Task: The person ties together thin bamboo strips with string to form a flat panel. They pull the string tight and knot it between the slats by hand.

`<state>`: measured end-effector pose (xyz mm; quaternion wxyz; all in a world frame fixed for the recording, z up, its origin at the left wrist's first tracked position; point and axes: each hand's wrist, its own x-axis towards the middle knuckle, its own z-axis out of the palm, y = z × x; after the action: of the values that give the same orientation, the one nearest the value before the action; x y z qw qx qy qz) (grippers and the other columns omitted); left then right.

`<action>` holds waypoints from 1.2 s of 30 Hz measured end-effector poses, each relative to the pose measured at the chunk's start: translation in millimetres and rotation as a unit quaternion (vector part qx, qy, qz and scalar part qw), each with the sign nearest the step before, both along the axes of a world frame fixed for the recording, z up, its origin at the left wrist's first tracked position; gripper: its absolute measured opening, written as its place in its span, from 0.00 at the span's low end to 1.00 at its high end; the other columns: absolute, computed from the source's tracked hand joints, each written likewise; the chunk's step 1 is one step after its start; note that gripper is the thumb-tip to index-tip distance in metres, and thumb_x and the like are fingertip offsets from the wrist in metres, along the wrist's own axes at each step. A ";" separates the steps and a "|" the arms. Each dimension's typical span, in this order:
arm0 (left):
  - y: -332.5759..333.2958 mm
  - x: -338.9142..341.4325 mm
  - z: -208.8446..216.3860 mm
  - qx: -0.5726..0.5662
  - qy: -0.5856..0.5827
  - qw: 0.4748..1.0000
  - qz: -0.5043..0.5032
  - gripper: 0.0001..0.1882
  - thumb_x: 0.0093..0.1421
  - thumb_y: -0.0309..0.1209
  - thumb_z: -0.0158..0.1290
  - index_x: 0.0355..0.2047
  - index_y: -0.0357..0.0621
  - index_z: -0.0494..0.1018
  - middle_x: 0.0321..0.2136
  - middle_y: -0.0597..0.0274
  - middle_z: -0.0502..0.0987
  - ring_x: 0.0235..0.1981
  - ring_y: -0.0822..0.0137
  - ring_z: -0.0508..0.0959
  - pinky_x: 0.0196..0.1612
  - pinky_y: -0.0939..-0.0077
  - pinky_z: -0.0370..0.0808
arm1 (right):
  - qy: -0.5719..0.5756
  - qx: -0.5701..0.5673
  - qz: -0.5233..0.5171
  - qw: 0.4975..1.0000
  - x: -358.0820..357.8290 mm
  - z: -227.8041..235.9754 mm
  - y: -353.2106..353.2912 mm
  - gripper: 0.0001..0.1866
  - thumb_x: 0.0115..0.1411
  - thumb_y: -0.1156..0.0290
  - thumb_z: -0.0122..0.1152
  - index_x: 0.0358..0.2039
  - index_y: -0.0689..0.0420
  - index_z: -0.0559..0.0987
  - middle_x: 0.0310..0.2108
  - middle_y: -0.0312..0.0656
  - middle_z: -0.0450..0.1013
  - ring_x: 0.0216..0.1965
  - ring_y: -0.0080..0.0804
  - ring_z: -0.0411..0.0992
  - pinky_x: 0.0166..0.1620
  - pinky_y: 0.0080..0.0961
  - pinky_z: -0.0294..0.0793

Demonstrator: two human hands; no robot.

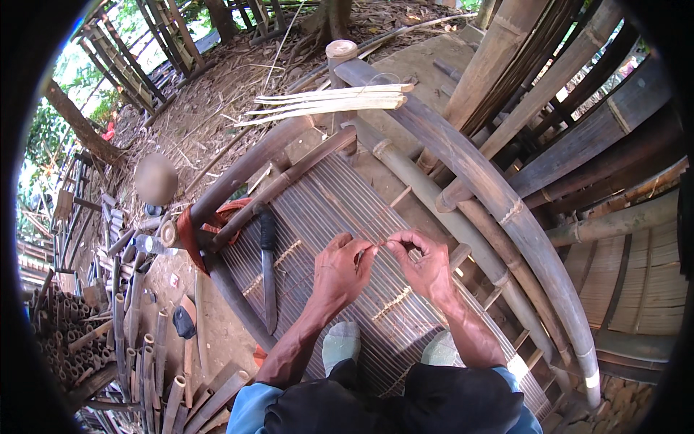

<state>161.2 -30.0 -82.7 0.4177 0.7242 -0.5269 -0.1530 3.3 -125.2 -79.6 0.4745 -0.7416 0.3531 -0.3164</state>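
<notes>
Both hands meet above a slatted bamboo bench seat (318,189). My left hand (344,266) pinches thumb against fingertips. Close to it, my right hand (421,262) is closed the same way, the two sets of fingertips almost touching. Something thin and brownish seems to run between them, too small to name. To the left of my left hand a large knife (268,278) with a dark wrapped handle lies on the slats. Pale split bamboo strips (332,101) rest across the bench's far end.
A thick curved bamboo rail (477,166) borders the right side. Bamboo poles (499,58) lean at the upper right. Orange cloth (189,242) is wrapped at the left corner. On the ground are cut bamboo pieces (173,401) and a plastic bottle (150,244).
</notes>
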 end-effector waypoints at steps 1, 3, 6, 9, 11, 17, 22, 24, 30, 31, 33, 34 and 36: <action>1.1 0.5 10.7 0.034 0.042 0.998 -0.019 0.08 0.60 0.29 0.62 0.31 0.35 0.79 0.20 0.54 0.72 0.20 0.57 0.73 0.25 0.64 0.68 | 0.008 0.001 0.002 1.000 -1.5 0.9 1.8 0.06 0.61 0.76 0.68 0.39 0.62 0.84 0.34 0.43 0.81 0.34 0.25 0.77 0.39 0.24 0.77; 2.5 2.3 18.0 0.067 0.080 0.994 -0.036 0.10 0.59 0.31 0.61 0.27 0.35 0.78 0.20 0.54 0.70 0.21 0.56 0.73 0.26 0.63 0.68 | 0.014 0.000 0.005 1.000 -2.2 3.6 4.9 0.06 0.62 0.76 0.68 0.39 0.62 0.84 0.34 0.43 0.81 0.34 0.25 0.78 0.40 0.24 0.77; 5.4 2.2 13.8 0.040 0.115 0.992 -0.040 0.14 0.57 0.30 0.62 0.21 0.33 0.73 0.17 0.54 0.68 0.18 0.61 0.69 0.23 0.65 0.64 | 0.010 -0.005 0.024 1.000 -2.2 4.9 8.6 0.05 0.61 0.77 0.68 0.38 0.62 0.84 0.34 0.43 0.81 0.35 0.25 0.78 0.40 0.24 0.77; 10.7 -0.4 11.2 0.033 0.134 0.990 -0.028 0.16 0.56 0.28 0.61 0.18 0.34 0.69 0.14 0.57 0.65 0.15 0.64 0.65 0.20 0.65 0.61 | 0.021 0.000 0.039 0.999 -1.0 7.6 12.4 0.05 0.61 0.77 0.68 0.37 0.62 0.83 0.34 0.42 0.81 0.35 0.25 0.78 0.40 0.24 0.77; 14.1 -4.6 11.4 0.005 0.137 0.990 -0.021 0.13 0.54 0.26 0.64 0.19 0.37 0.70 0.12 0.65 0.57 0.15 0.75 0.57 0.19 0.71 0.55 | 0.025 -0.009 0.046 0.999 -3.8 6.1 15.8 0.05 0.61 0.78 0.68 0.38 0.62 0.82 0.34 0.42 0.80 0.36 0.24 0.77 0.40 0.23 0.77; 12.0 -3.9 4.5 0.056 0.058 0.996 -0.049 0.11 0.51 0.33 0.66 0.34 0.45 0.80 0.15 0.57 0.71 0.15 0.58 0.75 0.23 0.64 0.71 | -0.030 0.095 0.046 0.994 -19.8 -20.6 23.0 0.06 0.66 0.75 0.64 0.42 0.62 0.80 0.36 0.40 0.80 0.37 0.24 0.77 0.42 0.25 0.77; 12.9 -5.6 -7.2 0.065 0.054 0.994 -0.067 0.16 0.51 0.35 0.67 0.40 0.46 0.81 0.19 0.53 0.76 0.21 0.54 0.80 0.26 0.63 0.75 | -0.037 0.204 0.033 0.978 -26.1 -15.5 22.6 0.09 0.69 0.69 0.62 0.42 0.62 0.80 0.34 0.32 0.76 0.36 0.17 0.71 0.42 0.18 0.73; 11.4 -4.1 -9.4 0.046 0.058 0.994 -0.079 0.17 0.51 0.36 0.67 0.40 0.45 0.81 0.20 0.52 0.76 0.22 0.54 0.80 0.26 0.64 0.75 | -0.047 0.209 0.029 0.976 -29.3 -19.0 20.9 0.09 0.69 0.68 0.62 0.42 0.62 0.80 0.34 0.32 0.76 0.36 0.17 0.71 0.42 0.18 0.73; 11.9 -1.6 -9.1 0.065 0.072 0.989 -0.115 0.23 0.51 0.32 0.69 0.45 0.39 0.75 0.35 0.52 0.79 0.32 0.61 0.82 0.32 0.67 0.77 | -0.063 0.218 0.023 0.974 -30.3 -18.6 22.7 0.09 0.69 0.68 0.63 0.42 0.62 0.80 0.35 0.32 0.76 0.37 0.18 0.71 0.44 0.19 0.73; 10.6 -4.0 -20.2 0.061 0.183 0.973 -0.128 0.26 0.52 0.32 0.69 0.48 0.38 0.72 0.41 0.53 0.77 0.34 0.63 0.81 0.34 0.68 0.77 | -0.061 0.211 0.025 0.975 -29.0 -18.0 23.6 0.09 0.68 0.69 0.64 0.42 0.62 0.80 0.35 0.33 0.76 0.37 0.18 0.71 0.44 0.19 0.73; 5.4 -13.8 -33.0 0.051 0.293 0.944 -0.142 0.29 0.53 0.32 0.69 0.51 0.37 0.69 0.46 0.53 0.76 0.37 0.65 0.81 0.35 0.69 0.77 | -0.059 0.163 0.031 0.984 -28.7 -17.2 22.5 0.09 0.68 0.69 0.64 0.41 0.62 0.80 0.36 0.34 0.76 0.37 0.18 0.71 0.44 0.19 0.74; 5.1 -19.2 -34.7 0.032 0.409 0.901 -0.138 0.31 0.55 0.33 0.68 0.54 0.37 0.66 0.49 0.52 0.74 0.36 0.66 0.80 0.35 0.70 0.77 | -0.060 0.117 0.038 0.991 -27.0 -15.9 22.5 0.09 0.68 0.69 0.64 0.41 0.62 0.80 0.37 0.35 0.76 0.37 0.18 0.71 0.44 0.19 0.74; 1.8 -22.0 -28.8 0.016 0.525 0.840 -0.133 0.33 0.57 0.33 0.68 0.58 0.37 0.64 0.53 0.51 0.72 0.36 0.68 0.80 0.35 0.71 0.78 | -0.050 0.133 0.037 0.989 -27.7 -14.2 20.6 0.08 0.68 0.70 0.64 0.41 0.63 0.80 0.37 0.36 0.76 0.37 0.19 0.72 0.43 0.19 0.74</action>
<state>139.2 -28.2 -111.5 0.5955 0.4651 -0.3171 -0.5732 -24.4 -104.6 -93.8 0.5976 -0.6673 0.3406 -0.2857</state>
